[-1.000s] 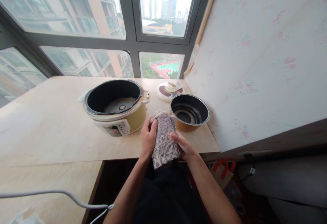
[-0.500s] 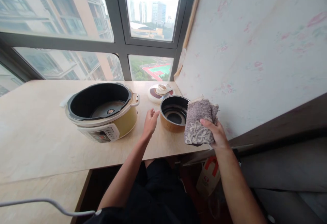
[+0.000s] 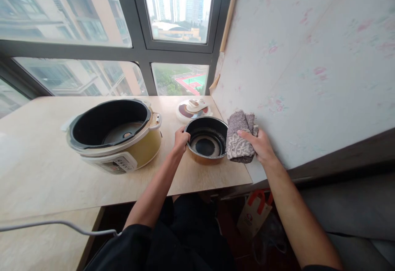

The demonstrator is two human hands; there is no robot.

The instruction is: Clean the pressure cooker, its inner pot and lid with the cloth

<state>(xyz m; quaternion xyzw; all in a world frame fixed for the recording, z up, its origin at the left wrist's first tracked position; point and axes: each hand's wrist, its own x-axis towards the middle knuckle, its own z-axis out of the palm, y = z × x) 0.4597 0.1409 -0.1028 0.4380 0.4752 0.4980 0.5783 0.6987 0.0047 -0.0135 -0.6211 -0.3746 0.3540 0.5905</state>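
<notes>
My left hand (image 3: 181, 140) grips the left rim of a round inner pot (image 3: 203, 160), dark inside and copper-brown outside, which stands on the wooden surface. In my right hand (image 3: 261, 144) is a folded purple-grey towel (image 3: 241, 137) with a pale pattern, held against or just beside the pot's right rim. Left of the pot stands the open pressure cooker body (image 3: 146, 149), yellow-green with a white control panel and a dark hollow. Behind the pot lies the cooker's lid (image 3: 185, 112), white and brown, with its handle up.
The wooden tabletop (image 3: 33, 151) runs to the window (image 3: 180, 75) at the back. A flowered wall (image 3: 296, 77) bounds the right side. Below the edge hangs or stands a paper bag (image 3: 249, 217) with red handles. A grey cable (image 3: 58, 223) crosses the lower left.
My left hand has moved onto the pot's rim and closed on it. The towel in my right hand has come slightly up beside the pot. The view has shifted a little.
</notes>
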